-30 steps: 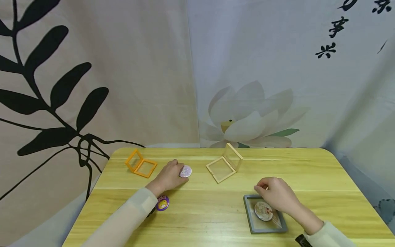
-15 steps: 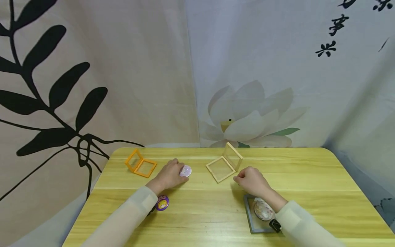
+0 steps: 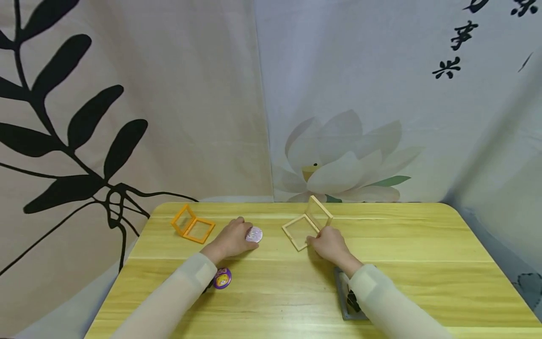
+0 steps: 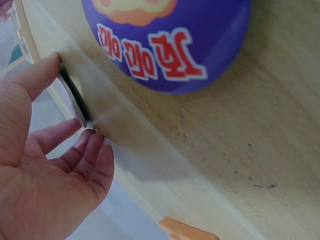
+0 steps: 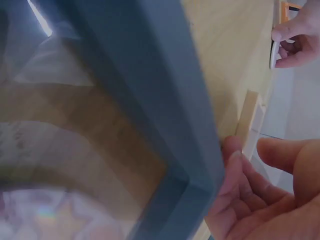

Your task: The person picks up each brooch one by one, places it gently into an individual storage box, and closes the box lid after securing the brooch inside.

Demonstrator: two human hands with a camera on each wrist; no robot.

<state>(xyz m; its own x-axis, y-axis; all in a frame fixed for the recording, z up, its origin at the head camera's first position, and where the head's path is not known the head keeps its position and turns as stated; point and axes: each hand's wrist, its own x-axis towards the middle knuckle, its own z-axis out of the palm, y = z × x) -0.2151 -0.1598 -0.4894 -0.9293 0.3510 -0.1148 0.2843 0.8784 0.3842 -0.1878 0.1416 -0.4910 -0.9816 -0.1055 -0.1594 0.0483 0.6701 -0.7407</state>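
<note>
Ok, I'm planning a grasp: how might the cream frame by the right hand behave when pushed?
The cream frame should stay stiff, judging by its straight rims. Its slim rails suggest it is light and may slide readily. The raised half, standing up from the flat half, might swing or tip.

I see a pale cloth backdrop (image 3: 203,103) across the top: black printed leaves (image 3: 95,116) at left, a white lotus (image 3: 351,174) right of centre, dark characters (image 3: 463,35) upper right. A wooden table (image 3: 279,301) spans the lower part.
</note>
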